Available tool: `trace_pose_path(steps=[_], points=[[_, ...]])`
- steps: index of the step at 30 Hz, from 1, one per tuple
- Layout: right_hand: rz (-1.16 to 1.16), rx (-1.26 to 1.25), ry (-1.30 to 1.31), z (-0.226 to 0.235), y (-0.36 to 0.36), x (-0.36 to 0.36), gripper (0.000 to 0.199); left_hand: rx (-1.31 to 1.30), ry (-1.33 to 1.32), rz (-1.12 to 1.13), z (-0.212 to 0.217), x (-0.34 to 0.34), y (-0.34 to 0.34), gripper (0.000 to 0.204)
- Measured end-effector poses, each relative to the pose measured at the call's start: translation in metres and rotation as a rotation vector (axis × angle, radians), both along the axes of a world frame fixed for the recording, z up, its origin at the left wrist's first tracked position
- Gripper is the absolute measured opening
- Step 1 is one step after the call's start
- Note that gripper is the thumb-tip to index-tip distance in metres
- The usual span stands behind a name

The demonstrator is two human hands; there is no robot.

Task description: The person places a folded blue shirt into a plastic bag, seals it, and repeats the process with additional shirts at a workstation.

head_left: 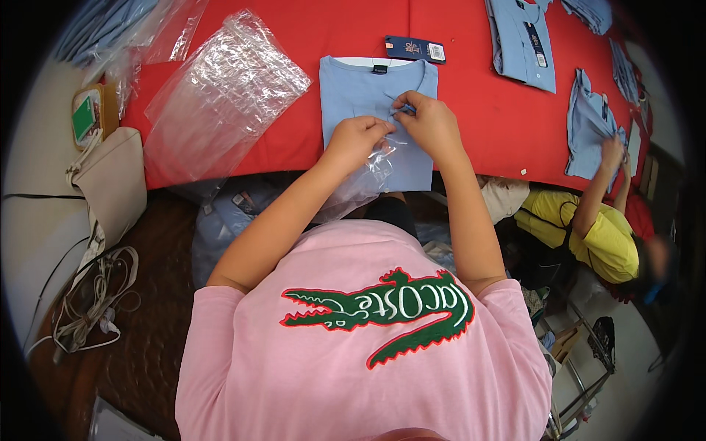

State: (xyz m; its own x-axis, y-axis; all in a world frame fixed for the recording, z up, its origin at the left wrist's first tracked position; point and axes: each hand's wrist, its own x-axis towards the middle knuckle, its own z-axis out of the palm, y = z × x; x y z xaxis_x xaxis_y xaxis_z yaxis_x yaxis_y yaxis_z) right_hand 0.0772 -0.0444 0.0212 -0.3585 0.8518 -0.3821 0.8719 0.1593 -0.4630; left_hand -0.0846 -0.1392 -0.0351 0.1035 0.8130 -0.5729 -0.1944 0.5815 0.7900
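Observation:
A folded light-blue shirt (342, 92) lies in front of me on the red-covered table, its lower end at the near edge. A dark-blue hang tag (415, 48) rests above its collar. My right hand (430, 125) pinches the fabric at the shirt's front. Close beside it, my left hand (359, 140) is closed, fingertips over the shirt front. A crinkled clear plastic bag (364, 180) hangs from under the left hand's fingers, past the table edge toward my lap. What exactly the left fingertips touch is hidden.
Clear plastic bags (235, 88) lie to the left on the red table cover (485, 140). Another folded shirt (518, 48) is at the far right. A co-worker in yellow (588, 228) handles a blue shirt (586, 132). A beige bag (114, 184) stands at the left.

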Motion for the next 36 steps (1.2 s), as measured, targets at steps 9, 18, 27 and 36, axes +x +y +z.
trace_pose_path(steps=[9, 18, 27, 36], points=[[-0.119, 0.15, 0.48, -0.041, -0.031, 0.036, 0.019, -0.303, -0.249, 0.136, 0.007, 0.01, 0.007, 0.041], [-0.139, 0.113, 0.533, -0.038, -0.032, 0.037, 0.015, -0.271, -0.177, 0.156, -0.006, 0.017, 0.005, 0.032], [-0.375, 0.047, 0.445, -0.015, -0.022, 0.007, 0.021, -0.052, 0.048, 0.107, 0.032, 0.004, -0.01, 0.022], [-0.258, -0.147, 0.273, -0.023, -0.017, -0.023, 0.029, 0.237, 0.642, 0.128, 0.012, -0.004, -0.01, 0.036]])
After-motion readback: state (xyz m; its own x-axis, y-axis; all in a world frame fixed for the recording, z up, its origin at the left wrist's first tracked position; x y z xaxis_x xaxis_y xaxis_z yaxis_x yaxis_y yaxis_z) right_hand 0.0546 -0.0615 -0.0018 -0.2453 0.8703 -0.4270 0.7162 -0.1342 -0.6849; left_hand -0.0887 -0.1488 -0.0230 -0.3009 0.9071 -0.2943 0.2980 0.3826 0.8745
